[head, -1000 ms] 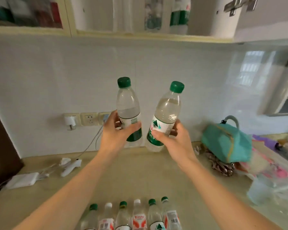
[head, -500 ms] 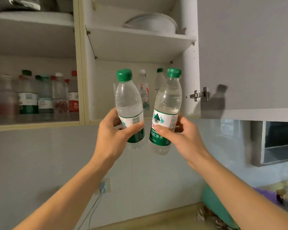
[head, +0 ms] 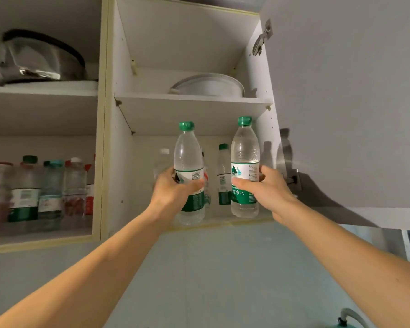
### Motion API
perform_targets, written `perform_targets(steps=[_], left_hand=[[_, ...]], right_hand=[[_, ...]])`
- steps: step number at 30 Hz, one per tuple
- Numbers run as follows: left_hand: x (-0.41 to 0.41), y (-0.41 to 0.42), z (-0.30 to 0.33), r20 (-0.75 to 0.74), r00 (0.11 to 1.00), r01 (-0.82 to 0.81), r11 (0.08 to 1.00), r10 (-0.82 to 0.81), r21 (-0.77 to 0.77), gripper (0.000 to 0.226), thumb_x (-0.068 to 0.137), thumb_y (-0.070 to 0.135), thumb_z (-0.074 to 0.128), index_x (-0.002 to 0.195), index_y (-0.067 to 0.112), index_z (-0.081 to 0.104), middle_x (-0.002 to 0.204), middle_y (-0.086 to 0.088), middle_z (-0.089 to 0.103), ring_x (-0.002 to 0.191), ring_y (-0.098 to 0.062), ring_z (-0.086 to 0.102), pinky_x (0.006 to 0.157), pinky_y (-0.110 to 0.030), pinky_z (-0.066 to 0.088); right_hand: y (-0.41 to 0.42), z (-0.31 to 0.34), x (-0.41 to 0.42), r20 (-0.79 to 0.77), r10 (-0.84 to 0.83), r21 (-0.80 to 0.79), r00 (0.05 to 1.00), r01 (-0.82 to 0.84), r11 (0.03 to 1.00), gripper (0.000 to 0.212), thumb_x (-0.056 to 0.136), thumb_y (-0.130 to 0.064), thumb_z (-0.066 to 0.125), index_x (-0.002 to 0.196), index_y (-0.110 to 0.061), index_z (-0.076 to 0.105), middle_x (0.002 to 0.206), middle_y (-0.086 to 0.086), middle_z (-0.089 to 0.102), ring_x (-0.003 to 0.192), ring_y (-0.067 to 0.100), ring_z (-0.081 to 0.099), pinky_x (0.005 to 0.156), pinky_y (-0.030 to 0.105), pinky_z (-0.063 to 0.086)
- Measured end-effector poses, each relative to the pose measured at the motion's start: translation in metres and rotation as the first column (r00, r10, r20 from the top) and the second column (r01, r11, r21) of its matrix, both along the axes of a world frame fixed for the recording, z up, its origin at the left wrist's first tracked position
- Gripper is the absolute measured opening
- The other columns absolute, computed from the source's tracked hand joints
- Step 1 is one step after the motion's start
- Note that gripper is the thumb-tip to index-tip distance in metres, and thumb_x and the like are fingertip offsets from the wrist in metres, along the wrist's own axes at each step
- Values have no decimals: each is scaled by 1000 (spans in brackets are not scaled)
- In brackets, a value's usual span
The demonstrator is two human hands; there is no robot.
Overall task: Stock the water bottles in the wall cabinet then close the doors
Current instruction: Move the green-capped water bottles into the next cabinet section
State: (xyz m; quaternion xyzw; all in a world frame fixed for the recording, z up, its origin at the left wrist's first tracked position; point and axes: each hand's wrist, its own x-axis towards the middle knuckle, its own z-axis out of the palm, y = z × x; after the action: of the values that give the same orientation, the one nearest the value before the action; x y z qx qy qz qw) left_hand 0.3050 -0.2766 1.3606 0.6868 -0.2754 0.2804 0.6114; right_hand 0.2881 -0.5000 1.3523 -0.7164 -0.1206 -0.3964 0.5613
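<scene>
Head camera, looking up past 2 bare forearms that rise from the bottom corners toward an open wall cabinet (head: 109, 138). Nearest are the hands. Left hand (head: 173, 192) wraps its fingers and thumb around the green label of the left bottle (head: 189, 171). Right hand (head: 268, 188) grips the right bottle (head: 244, 166) the same way, thumb across the label front. Both bottles are clear, green-capped and upright, held low on the body, probably so the bases can go onto the shelf first without tipping. They are side by side but apart, their bases level with the front edge of the lower shelf (head: 223, 224) of the right compartment, seemingly not yet set down.

Behind them, toward the back of that shelf, stand about 3 stocked bottles (head: 223, 176), partly hidden; the front of the shelf looks free, which likely explains carrying 2 at once to fill it. On the shelf above sits a white bowl (head: 211, 86).

At the right edge, the grey cabinet door (head: 341, 102) hangs wide open on its hinges (head: 262, 41), leaving room for the right arm; it has yet to be closed.

Farther left, the other compartment holds a blurred row of mixed bottles (head: 40, 190) below and a metal pot (head: 38, 60) above.
</scene>
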Motion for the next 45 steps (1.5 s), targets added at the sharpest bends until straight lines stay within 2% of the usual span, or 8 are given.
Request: perform_targets(steps=[5, 8, 11, 19, 22, 30, 39, 45], left_hand=[[45, -25, 5, -125, 987, -98, 993, 105, 64, 28, 85, 30, 81, 103, 31, 60, 102, 9, 66, 90, -12, 62, 83, -33, 48], [62, -30, 14, -202, 964, -139, 977, 171, 165, 37, 90, 35, 76, 119, 22, 57, 114, -2, 67, 105, -25, 64, 95, -42, 53], [77, -37, 17, -209, 951, -174, 955, 226, 240, 40, 93, 35, 72, 124, 18, 52, 119, -7, 65, 110, -29, 62, 100, -48, 52], [112, -45, 21, -366, 930, 44, 982, 27, 185, 57, 95, 29, 70, 141, 11, 42, 126, -12, 63, 114, -31, 63, 103, -53, 51], [126, -52, 20, -377, 926, 76, 984, -11, 159, 57, 94, 28, 71, 140, 11, 43, 124, -11, 65, 111, -30, 66, 100, -52, 54], [146, -77, 17, -345, 938, 81, 988, -32, 128, 55, 94, 25, 71, 138, 10, 42, 122, -10, 64, 108, -28, 66, 97, -50, 55], [158, -92, 14, -249, 967, -6, 984, 51, 177, 55, 94, 31, 72, 137, 10, 44, 125, -10, 64, 110, -28, 64, 99, -48, 54], [146, -85, 6, -138, 983, -83, 961, 123, 264, 45, 90, 31, 76, 130, 16, 60, 121, -5, 69, 110, -23, 64, 97, -40, 53]], right_hand=[[-15, -4, 44, -77, -47, -79, 996, 41, 996, 45, 76, -37, 88, 114, -28, 64, 103, -11, 71, 90, 5, 67, 67, 21, 48], [-24, 4, 62, -147, -51, -162, 988, 27, 986, 44, 79, -45, 84, 115, -30, 63, 104, -10, 71, 92, 6, 65, 67, 21, 46], [-29, 8, 75, -179, -55, -215, 982, 15, 977, 46, 80, -45, 83, 119, -31, 63, 106, -9, 70, 95, 8, 64, 66, 22, 47], [-28, 11, 98, -187, -87, -233, 978, 42, 972, 48, 77, -46, 86, 117, -25, 69, 109, -5, 74, 97, 12, 68, 76, 26, 53], [-30, 12, 107, -188, -167, -259, 968, 115, 959, 52, 77, -47, 86, 118, -20, 71, 107, -2, 75, 93, 14, 69, 70, 27, 54], [-37, 17, 121, -220, -252, -310, 942, 177, 934, 52, 77, -48, 86, 116, -18, 70, 105, 2, 74, 89, 18, 69, 63, 31, 53], [-40, 17, 130, -251, -260, -293, 932, 183, 938, 58, 77, -47, 86, 122, -14, 67, 111, 4, 73, 97, 21, 69, 78, 34, 58], [-38, 16, 125, -235, -267, -305, 935, 191, 933, 57, 78, -46, 85, 122, -13, 68, 113, 5, 73, 100, 22, 69, 84, 34, 57]])
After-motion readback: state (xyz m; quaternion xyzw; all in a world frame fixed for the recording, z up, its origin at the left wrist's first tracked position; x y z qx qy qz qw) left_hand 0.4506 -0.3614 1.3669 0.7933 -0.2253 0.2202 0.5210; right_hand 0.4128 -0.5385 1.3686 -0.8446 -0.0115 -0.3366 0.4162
